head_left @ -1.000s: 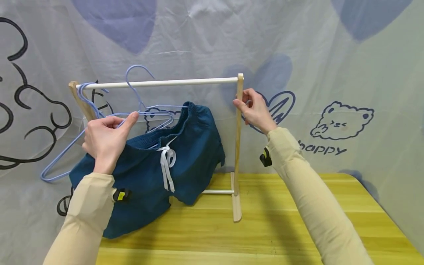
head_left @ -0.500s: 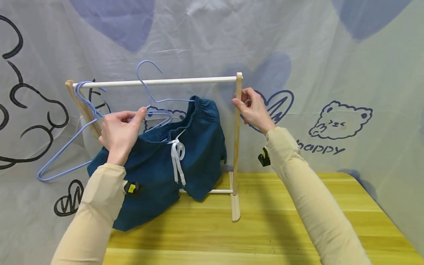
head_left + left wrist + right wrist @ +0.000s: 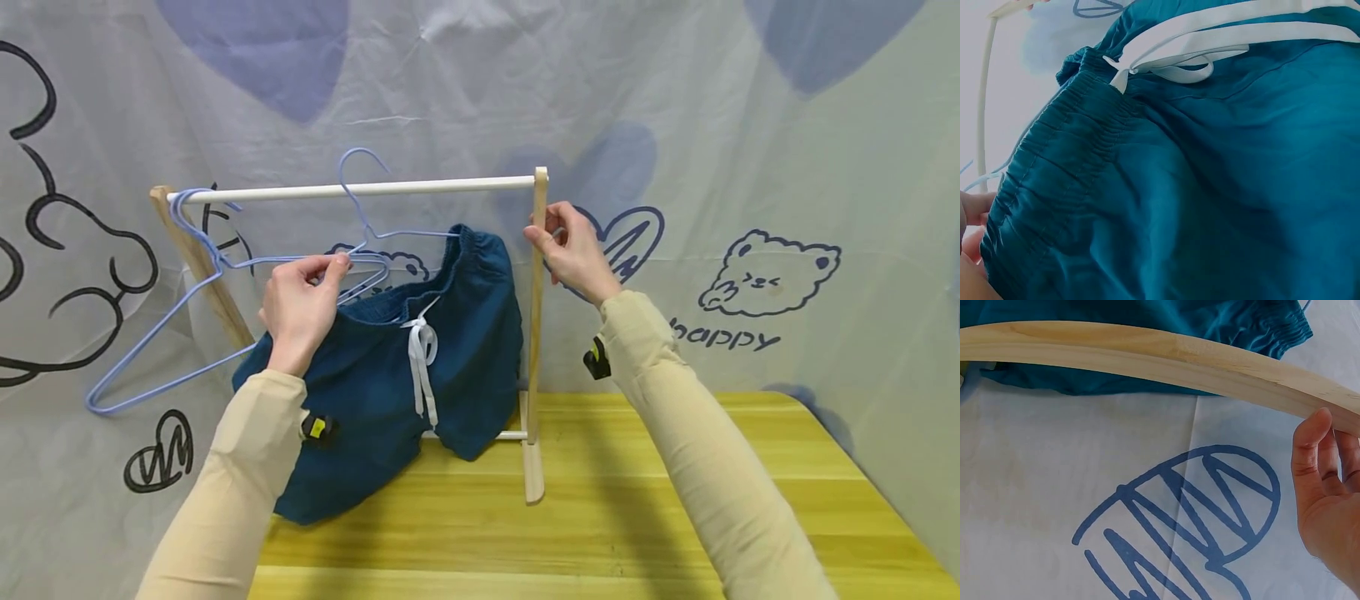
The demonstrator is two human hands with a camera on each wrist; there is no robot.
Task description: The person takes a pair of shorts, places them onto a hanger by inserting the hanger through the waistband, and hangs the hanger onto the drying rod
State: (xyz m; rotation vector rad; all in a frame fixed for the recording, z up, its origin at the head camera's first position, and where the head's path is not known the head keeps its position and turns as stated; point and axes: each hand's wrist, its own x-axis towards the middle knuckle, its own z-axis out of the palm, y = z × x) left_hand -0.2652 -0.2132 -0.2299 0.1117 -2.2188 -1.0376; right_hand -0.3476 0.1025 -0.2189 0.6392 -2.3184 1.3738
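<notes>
Dark teal drawstring shorts (image 3: 360,400) hang from a light-blue clothes hanger (image 3: 408,233), which my left hand (image 3: 302,304) pinches at its shoulder near the waistband. The hanger's hook rises above the white rail (image 3: 450,185) of a small clothes rack and overlaps the rail in the head view. A white bow (image 3: 422,350) is tied at the front of the shorts. In the left wrist view the gathered waistband (image 3: 1041,181) lies right at my fingers. My right hand (image 3: 577,250) grips the rack's right wooden post (image 3: 537,317) with thumb and fingers, just below its top.
Other blue hangers (image 3: 161,321) hang at the rail's left end, beside the left post (image 3: 217,292). The rack stands on a yellow wood-grain table (image 3: 675,492), its right foot (image 3: 533,475) showing. A printed cloth (image 3: 750,150) hangs close behind.
My left hand has carried the hanger and shorts to the right along the rail; the hook rose a little, then came down. My right hand has stayed on the post.
</notes>
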